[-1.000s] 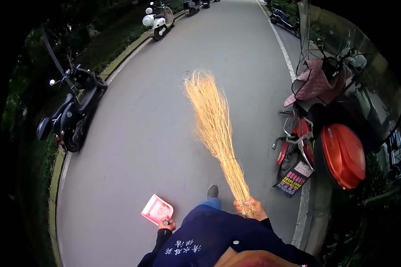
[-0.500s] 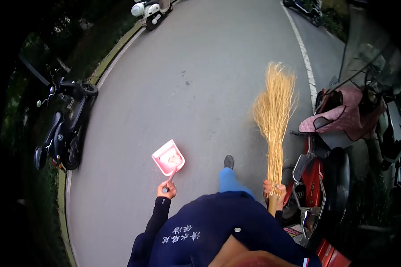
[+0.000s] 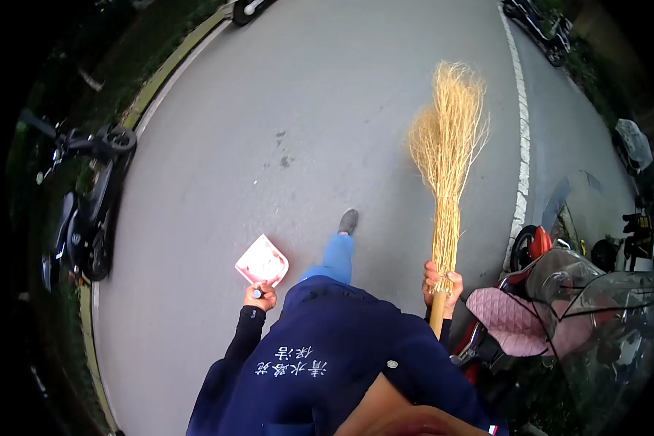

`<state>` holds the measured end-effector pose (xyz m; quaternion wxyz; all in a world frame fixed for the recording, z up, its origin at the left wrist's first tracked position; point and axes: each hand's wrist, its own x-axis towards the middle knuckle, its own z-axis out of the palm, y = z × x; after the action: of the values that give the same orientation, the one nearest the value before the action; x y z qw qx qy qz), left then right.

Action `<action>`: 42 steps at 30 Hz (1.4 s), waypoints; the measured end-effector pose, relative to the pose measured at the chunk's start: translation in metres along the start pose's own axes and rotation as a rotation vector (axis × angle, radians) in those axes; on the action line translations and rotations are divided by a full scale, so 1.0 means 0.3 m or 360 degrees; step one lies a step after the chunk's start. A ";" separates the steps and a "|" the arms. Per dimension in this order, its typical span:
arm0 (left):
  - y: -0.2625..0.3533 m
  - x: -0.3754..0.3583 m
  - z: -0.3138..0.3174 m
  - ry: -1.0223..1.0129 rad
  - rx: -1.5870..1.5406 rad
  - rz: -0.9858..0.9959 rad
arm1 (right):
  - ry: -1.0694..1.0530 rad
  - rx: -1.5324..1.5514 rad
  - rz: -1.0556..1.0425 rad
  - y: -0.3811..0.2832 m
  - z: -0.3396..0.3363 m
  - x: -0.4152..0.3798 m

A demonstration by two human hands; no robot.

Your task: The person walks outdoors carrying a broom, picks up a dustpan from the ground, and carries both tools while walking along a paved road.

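My left hand (image 3: 260, 296) is wrapped round the handle of a pink and white dustpan (image 3: 261, 260), held out low over the road at my left. Some small debris seems to lie in its pan, too small to name. On the other side, my right hand (image 3: 443, 282) grips a straw broom (image 3: 450, 160) where the bristles meet the thick handle. The broom's bristles point forward and fan out at the tip, apparently raised off the ground.
Grey asphalt road (image 3: 327, 109) runs ahead, with a white line (image 3: 522, 145) on the right. A black scooter (image 3: 87, 211) stands at the left kerb. Close on my right is a parked scooter with a pink quilted cover (image 3: 512, 320). Another scooter (image 3: 541, 29) stands far right.
I have walked forward, so the parked scooters have shifted back past me. The other scooter's pink cover is now beside my right arm. Both hands keep their hold.
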<state>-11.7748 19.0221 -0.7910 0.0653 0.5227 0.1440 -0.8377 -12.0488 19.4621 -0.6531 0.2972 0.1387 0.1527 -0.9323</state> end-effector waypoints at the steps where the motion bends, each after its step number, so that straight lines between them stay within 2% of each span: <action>1: -0.013 0.105 0.149 0.0052 0.0085 0.0043 | 0.0058 -0.0021 -0.0028 -0.078 0.018 0.116; 2: -0.024 0.213 0.310 0.0101 0.0056 0.0149 | 0.0150 -0.0107 -0.0055 -0.165 0.041 0.228; 4: -0.040 0.381 0.666 0.0211 -0.0020 0.0005 | 0.0273 -0.0199 -0.0220 -0.322 0.164 0.414; 7: -0.150 0.508 1.263 0.0305 0.0005 -0.0017 | 0.0355 -0.0110 -0.0299 -0.583 0.247 0.641; 12: -0.214 0.903 1.995 0.0051 0.0362 -0.0058 | 0.0528 0.0124 -0.0591 -0.979 0.307 1.063; 14: -0.266 1.082 2.307 -0.0091 0.0397 0.0067 | 0.0525 0.0162 -0.0636 -1.165 0.306 1.312; 17: -0.389 1.308 2.697 0.0003 0.0383 -0.0019 | 0.0619 0.0084 -0.0803 -1.450 0.363 1.737; 19: -0.521 1.424 2.962 0.0079 0.0513 0.0202 | 0.0527 0.0173 -0.0814 -1.672 0.433 2.070; 20: -0.577 1.463 3.082 -0.0011 0.0586 0.0088 | 0.0489 0.0249 -0.0824 -1.769 0.467 2.195; 21: -0.617 1.493 3.210 -0.0016 0.0574 0.0104 | 0.0282 0.0423 -0.0702 -1.870 0.458 2.347; 23: -0.723 1.562 3.495 -0.0164 0.0629 0.0066 | 0.0119 0.0535 -0.0625 -2.051 0.591 2.638; 25: -0.812 1.626 3.749 -0.0171 0.0540 -0.0006 | 0.0040 0.0542 -0.0451 -2.231 0.729 2.908; 30: -1.019 1.909 4.382 -0.0494 0.0467 -0.0420 | 0.0103 0.0155 -0.0292 -2.620 0.977 3.590; 31: -1.059 1.997 4.526 -0.0494 0.0469 -0.0417 | 0.0104 0.0089 -0.0287 -2.692 1.020 3.723; 35: -1.182 2.421 5.075 -0.0348 0.0346 -0.0495 | 0.0127 0.0019 -0.0292 -3.017 1.125 4.219; 36: -1.216 2.518 5.239 -0.0273 0.0399 -0.0462 | 0.0153 -0.0046 -0.0379 -3.111 1.156 4.333; 37: -1.247 2.589 5.371 -0.0177 0.0443 -0.0422 | 0.0196 -0.0106 -0.0453 -3.198 1.177 4.425; 39: -1.304 2.756 5.653 -0.0158 0.0455 -0.0428 | 0.0223 -0.0136 -0.0487 -3.405 1.197 4.595; 42: -1.432 2.881 6.116 -0.0156 0.0466 -0.0432 | 0.0299 -0.0149 -0.0622 -3.673 1.240 4.814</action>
<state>-13.8435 18.8977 -0.7338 -0.1180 0.4610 0.0864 -0.8753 -13.9020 19.4423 -0.5943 0.1013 0.1788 0.2468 -0.9470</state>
